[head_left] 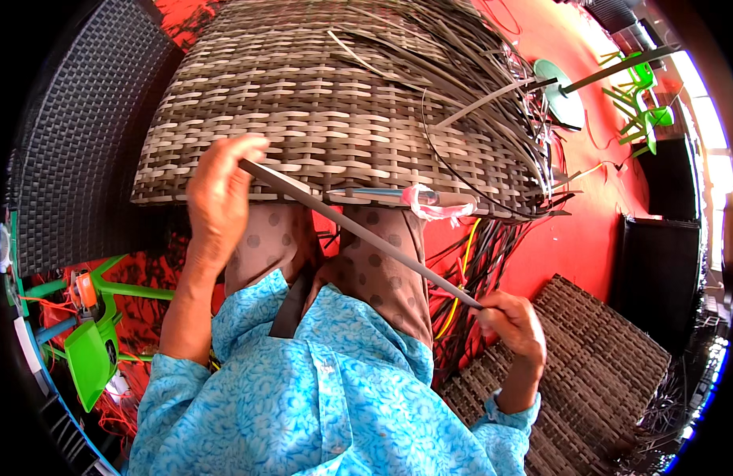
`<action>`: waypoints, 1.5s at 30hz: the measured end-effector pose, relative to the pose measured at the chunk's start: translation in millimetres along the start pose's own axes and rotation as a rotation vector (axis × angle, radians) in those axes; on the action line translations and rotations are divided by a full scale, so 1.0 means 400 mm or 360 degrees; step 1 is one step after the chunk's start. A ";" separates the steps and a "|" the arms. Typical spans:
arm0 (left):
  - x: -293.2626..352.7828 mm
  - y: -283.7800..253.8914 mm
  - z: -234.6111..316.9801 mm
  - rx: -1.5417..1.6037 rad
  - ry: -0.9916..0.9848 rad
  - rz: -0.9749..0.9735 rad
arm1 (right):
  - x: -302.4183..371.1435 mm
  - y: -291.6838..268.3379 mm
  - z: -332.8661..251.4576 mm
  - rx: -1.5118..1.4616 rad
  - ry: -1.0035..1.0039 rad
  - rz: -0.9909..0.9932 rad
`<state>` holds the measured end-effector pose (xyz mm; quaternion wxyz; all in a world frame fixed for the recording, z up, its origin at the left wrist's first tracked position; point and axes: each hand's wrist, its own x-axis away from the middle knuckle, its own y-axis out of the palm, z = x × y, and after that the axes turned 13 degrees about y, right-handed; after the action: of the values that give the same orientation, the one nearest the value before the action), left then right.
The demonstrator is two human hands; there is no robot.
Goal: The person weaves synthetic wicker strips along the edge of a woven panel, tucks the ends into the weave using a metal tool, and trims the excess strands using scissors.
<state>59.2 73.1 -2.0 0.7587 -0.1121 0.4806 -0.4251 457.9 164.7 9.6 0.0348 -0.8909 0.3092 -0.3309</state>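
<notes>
Wicker panel (279,103) and flat grey strip (382,244) are in front of the person, the panel by far the larger. It lies broad side up, its near edge at the person's knees; what bears its weight is hidden. The close weave suggests a stiff, fairly bulky body, best held by the edges with both hands well apart.

Next in size is the bundle of loose strands (493,87) spilling over the panel's right side. They look light and springy, likely to snag, so they are better gathered together than pulled singly.

Smaller again, the strip slants across the knees between the two hands. It runs nearly straight, so it is probably light and flexible lengthwise, smooth enough to slip and liable to kink if bent sharply; a pinch on its flat faces near each end should suit it. The right hand (513,324) has its fingers closed around the lower end. The left hand (220,186) has bent, partly parted fingers by the upper end; whether they grip it, I cannot tell.

Smallest is the pointed tool (374,193) on the near edge, rigid-looking and best taken by its handle.
</notes>
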 end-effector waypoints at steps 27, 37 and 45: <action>0.075 -0.080 0.104 -0.0271 0.0778 -0.0926 | -0.140 0.199 -0.182 0.0501 -0.0638 0.0043; 0.084 0.017 0.157 -0.0141 0.1016 -0.0634 | -0.194 0.240 -0.258 0.0099 -0.0178 -0.0305; 0.064 0.009 0.057 -0.0347 0.0685 -0.0556 | -0.224 0.207 -0.148 -0.0330 0.0082 0.0161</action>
<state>84.5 50.4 -8.5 0.5380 -0.1813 0.6468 -0.5092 325.1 157.8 -17.3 -0.0489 -0.8642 0.3871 -0.3179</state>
